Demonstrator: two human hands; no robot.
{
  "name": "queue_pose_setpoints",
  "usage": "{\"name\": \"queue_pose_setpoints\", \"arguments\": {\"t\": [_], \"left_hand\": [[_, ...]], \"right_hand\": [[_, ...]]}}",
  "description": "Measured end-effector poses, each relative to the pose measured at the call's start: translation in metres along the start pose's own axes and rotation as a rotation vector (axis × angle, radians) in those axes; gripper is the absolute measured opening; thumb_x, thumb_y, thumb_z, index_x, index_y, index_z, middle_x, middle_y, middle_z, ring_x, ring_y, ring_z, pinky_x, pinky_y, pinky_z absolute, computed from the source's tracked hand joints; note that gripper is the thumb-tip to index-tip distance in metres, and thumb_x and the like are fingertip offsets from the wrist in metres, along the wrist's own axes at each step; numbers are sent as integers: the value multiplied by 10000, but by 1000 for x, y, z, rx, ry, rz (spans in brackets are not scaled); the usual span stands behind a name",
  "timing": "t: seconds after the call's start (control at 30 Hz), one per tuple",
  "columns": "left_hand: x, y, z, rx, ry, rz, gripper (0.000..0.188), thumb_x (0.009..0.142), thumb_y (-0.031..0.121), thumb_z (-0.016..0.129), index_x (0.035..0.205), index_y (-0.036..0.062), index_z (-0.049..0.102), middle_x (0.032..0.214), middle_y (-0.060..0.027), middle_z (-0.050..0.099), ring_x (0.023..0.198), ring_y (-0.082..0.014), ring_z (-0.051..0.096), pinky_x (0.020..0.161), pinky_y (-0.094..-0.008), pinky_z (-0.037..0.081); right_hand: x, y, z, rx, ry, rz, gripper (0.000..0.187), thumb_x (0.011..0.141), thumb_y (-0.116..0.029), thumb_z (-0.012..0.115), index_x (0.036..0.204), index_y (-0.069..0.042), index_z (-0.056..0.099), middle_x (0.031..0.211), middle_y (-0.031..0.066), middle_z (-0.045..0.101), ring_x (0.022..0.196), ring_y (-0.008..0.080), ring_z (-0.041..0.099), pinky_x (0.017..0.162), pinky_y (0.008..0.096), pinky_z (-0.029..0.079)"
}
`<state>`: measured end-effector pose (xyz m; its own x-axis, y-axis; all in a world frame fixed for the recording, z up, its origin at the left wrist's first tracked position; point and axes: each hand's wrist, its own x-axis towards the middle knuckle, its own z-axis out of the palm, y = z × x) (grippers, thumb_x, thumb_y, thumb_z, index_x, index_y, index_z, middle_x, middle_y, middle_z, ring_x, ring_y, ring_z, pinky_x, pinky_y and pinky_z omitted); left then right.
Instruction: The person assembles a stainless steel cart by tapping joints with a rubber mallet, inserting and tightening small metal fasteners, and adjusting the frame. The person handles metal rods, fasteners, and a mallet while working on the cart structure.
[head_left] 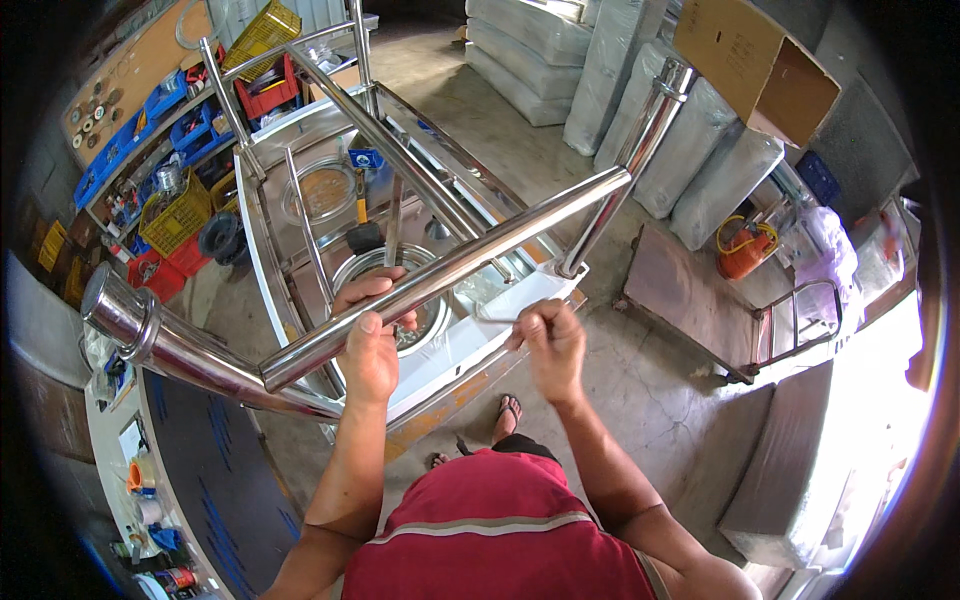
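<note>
Crossbar fills left hand while lower yellow crate holds clutter.

The left hand grips a tubular crossbar; near that crossbar, the right hand pinches a thin rod.

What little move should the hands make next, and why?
Perhaps the right hand could bring its thin metal piece up toward the polished crossbar. The left hand already grips that bar and could steady it, while the piece, pinched in the right fingertips and pointing leftward, is apart from the bar.
</note>
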<state>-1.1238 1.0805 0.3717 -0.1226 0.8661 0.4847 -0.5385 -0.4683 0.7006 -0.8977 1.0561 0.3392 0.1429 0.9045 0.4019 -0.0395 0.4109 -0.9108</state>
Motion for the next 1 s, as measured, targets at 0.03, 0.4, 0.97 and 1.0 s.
{"name": "queue_pose_setpoints", "arguments": {"t": [0.03, 0.4, 0.97, 1.0], "left_hand": [[0, 0, -1, 10, -3, -2, 548, 934, 432, 744, 1278, 33, 594, 1313, -175, 618, 914, -191, 687, 745, -314, 580], [-54, -26, 30, 277, -108, -395, 371, 965, 86, 690, 1317, 10, 600, 1278, -100, 606, 1021, -168, 634, 872, -307, 539], [-25, -38, 82, 841, -325, 171, 253, 878, 2, 724, 1128, 36, 708, 1022, -141, 714, 921, -341, 698, 787, -404, 561], [-24, -39, 81, 805, -329, 155, 249, 882, -1, 723, 1129, 30, 706, 1025, -150, 709, 923, -338, 699, 798, -396, 561]], "right_hand": [[-6, 1, 7, 3, -22, -11, 182, 1095, -163, 539, 991, -14, 521, 817, 76, 627, 628, 141, 629, 599, 276, 531], [-22, -47, -11, 146, 3, 84, 223, 1082, -190, 578, 967, 0, 557, 796, 62, 628, 639, 99, 576, 596, 260, 500], [5, -87, 5, -571, 78, -161, 294, 846, -106, 824, 1125, -35, 763, 1021, 94, 679, 794, 179, 651, 691, 297, 544], [8, -88, 7, -559, 80, -161, 247, 859, -110, 816, 1091, -39, 767, 995, 90, 675, 774, 186, 645, 692, 297, 543]]}}
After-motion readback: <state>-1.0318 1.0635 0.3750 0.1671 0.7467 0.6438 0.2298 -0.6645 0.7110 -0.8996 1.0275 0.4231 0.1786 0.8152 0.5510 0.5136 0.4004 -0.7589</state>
